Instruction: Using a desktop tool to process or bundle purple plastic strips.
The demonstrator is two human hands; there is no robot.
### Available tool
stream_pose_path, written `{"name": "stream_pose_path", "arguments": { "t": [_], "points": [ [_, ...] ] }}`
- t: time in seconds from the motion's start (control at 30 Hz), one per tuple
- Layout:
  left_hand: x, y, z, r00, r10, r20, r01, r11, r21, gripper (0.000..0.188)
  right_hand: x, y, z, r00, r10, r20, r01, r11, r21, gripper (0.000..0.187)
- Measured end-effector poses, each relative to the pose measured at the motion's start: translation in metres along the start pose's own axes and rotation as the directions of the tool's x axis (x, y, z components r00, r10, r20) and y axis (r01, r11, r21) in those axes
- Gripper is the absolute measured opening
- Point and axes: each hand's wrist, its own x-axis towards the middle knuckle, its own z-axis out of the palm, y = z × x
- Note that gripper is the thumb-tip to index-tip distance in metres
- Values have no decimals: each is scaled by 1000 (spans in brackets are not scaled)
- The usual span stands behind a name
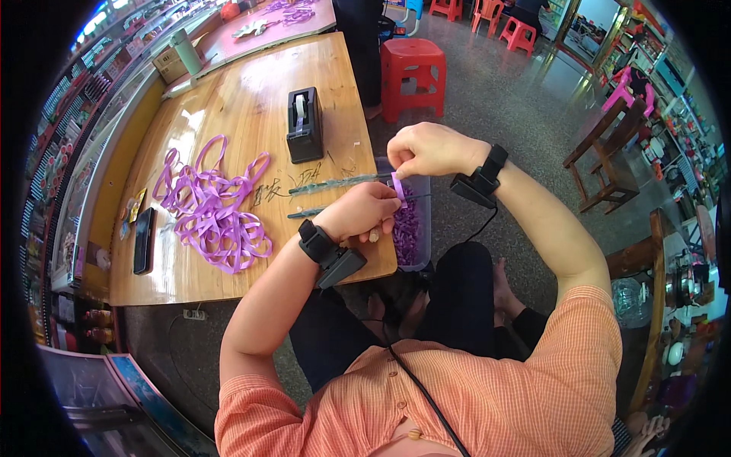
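Observation:
My left hand (364,209) is closed over the table's right edge, thumb and forefinger pinched at a thin dark rod (417,196) whose tip points right. A short loop of purple ribbon (397,185) stands up at its fingertips. Just above and to the right, my right hand (426,150) pinches the upper end of that ribbon. Below both hands is a clear plastic bin (419,265) holding many small purple ribbon pieces (407,232). On the table's left lies a loose heap of long purple ribbon (217,213). Fingers partly hide how ribbon and rod meet.
The wooden table (251,84) carries a black tape dispenser (305,126), a wrapped green rod bundle (335,184) and a black phone (144,241). A red stool (412,72) stands beyond. A wooden chair (609,148) is at right; a green cup (185,52) stands far left.

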Motion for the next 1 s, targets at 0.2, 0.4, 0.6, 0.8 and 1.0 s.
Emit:
{"name": "stream_pose_path", "arguments": {
  "t": [0.2,0.4,0.6,0.8,1.0],
  "points": [
    [-1,1,-1,1000,1,2,-1,1000,8,24,5,-5,13,971,-174,161,201,964,-176,28],
    [0,-1,0,1000,1,1,-1,1000,3,21,12,-24,18,963,-77,258,145,955,-258,26],
    [0,-2,-1,1000,-8,5,9,1000,-17,23,-5,8,22,984,-152,94,148,988,51,35],
    [1,3,1,1000,-16,14,16,999,-33,27,-50,63,62,952,233,-201,-46,754,655,21],
    [0,-1,-1,999,-35,1,35,997,-64,26,-42,38,116,928,326,178,-201,36,979,37]
  ]
}}
